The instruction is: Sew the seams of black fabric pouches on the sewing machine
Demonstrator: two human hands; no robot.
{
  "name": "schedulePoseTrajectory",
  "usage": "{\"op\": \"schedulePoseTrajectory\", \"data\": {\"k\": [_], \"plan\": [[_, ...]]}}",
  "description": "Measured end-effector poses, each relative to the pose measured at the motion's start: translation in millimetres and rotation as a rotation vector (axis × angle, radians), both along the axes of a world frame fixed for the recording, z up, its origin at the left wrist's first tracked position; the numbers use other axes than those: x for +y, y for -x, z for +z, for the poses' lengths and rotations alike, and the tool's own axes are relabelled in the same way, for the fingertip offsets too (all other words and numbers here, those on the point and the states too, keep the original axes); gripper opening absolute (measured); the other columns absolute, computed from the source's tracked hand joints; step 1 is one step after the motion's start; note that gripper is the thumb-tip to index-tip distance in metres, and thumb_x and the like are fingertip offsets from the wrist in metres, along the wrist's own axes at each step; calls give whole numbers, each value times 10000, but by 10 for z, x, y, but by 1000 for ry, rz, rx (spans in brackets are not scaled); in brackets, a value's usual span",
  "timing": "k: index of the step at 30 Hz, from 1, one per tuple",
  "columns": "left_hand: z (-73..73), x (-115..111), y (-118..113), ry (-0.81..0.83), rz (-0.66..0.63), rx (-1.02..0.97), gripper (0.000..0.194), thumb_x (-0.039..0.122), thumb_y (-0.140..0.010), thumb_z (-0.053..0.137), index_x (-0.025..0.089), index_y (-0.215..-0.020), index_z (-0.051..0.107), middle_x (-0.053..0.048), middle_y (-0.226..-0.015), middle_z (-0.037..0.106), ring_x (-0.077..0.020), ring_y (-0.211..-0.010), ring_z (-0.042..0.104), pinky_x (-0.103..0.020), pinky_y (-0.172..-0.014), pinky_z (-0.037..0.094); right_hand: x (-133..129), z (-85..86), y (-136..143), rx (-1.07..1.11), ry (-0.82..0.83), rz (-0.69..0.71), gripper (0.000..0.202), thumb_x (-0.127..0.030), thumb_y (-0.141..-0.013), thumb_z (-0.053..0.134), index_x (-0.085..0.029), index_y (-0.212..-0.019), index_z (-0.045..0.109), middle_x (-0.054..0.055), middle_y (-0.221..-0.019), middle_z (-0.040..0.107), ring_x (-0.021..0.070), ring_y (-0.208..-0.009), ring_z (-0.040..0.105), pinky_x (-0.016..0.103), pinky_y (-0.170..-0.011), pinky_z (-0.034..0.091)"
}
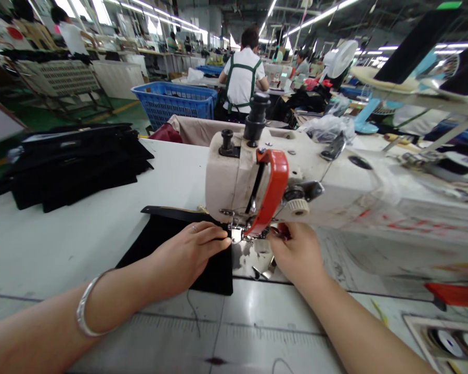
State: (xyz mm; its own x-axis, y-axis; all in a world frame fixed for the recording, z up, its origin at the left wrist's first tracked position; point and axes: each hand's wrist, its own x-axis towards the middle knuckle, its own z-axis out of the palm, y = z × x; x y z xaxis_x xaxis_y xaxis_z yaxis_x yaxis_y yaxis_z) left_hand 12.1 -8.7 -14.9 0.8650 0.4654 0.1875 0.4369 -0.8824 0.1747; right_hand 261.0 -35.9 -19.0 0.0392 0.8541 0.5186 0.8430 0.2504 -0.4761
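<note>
A black fabric piece (212,278) lies flat on the white table, its right edge beside the needle area of the sewing machine (234,182). My left hand (193,252) rests on top of the fabric, fingers stretched toward the presser foot (237,235). To the right of the needle, behind the orange guard (271,187), my right hand (296,249) is closed round a small dark reddish thing that I cannot make out. Its fingertips are partly hidden by the machine.
Black fabric pieces (74,163) are piled on the table at the left. Beyond the table stand a blue basket (175,104) and a seated person in white (244,78). Thread cones (417,44) stand at upper right; bobbins (448,343) sit at lower right.
</note>
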Motion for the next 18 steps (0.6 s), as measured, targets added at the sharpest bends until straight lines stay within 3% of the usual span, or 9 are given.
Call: {"op": "schedulePoseTrajectory", "data": {"k": [4,7,9,12,15,16,18], "plan": [[1,25,-11,-29,-20,-12,453,0,-844,389,98,-1213,635,-120,-1243,660,-218,-1196,560,-386,-1079,443,-48,98,-142,21,148,119,238,-304,-863,563,-215,-652,627,-19,-493,547,141,-430,486,243,-431,327],[-26,51,-7,-33,-9,-48,449,3,-864,381,105,-1231,618,-117,-1235,657,-215,-1183,562,-380,-1073,441,-84,213,-243,72,326,384,101,-226,-874,583,-219,-833,675,-5,-723,677,147,-635,620,234,-571,457],[-39,42,12,-16,-2,-38,446,9,-892,385,122,-1270,593,-104,-1266,638,-211,-1204,546,-379,-1088,420,-96,274,-265,91,386,538,96,-167,-872,580,-215,-841,657,11,-838,690,155,-769,642,253,-682,489],[-26,-25,40,-4,-7,-31,349,167,-974,478,160,-1311,567,-98,-1340,583,-253,-1265,485,-431,-1100,391,-97,292,-238,79,366,600,124,-125,-870,565,-211,-852,652,24,-873,666,176,-882,634,290,-777,493],[27,-111,13,45,3,-65,454,438,-888,679,216,-1275,594,-98,-1337,560,-316,-1238,469,-500,-1059,393,-90,232,-199,53,382,631,154,-102,-868,557,-200,-921,663,37,-935,645,183,-946,616,304,-814,483],[50,-141,-8,68,-3,-78,415,428,-874,701,230,-1230,620,-86,-1273,590,-306,-1182,499,-489,-1025,413,-90,211,-192,35,392,639,161,-93,-865,558,-196,-931,663,37,-940,638,179,-930,612,301,-801,478],[93,-231,-41,111,-56,-86,156,255,-936,621,213,-1079,665,-52,-1042,650,-245,-996,558,-420,-918,460,-94,188,-196,-11,411,646,176,-75,-857,562,-192,-942,662,29,-921,625,165,-871,601,292,-763,465]]}}
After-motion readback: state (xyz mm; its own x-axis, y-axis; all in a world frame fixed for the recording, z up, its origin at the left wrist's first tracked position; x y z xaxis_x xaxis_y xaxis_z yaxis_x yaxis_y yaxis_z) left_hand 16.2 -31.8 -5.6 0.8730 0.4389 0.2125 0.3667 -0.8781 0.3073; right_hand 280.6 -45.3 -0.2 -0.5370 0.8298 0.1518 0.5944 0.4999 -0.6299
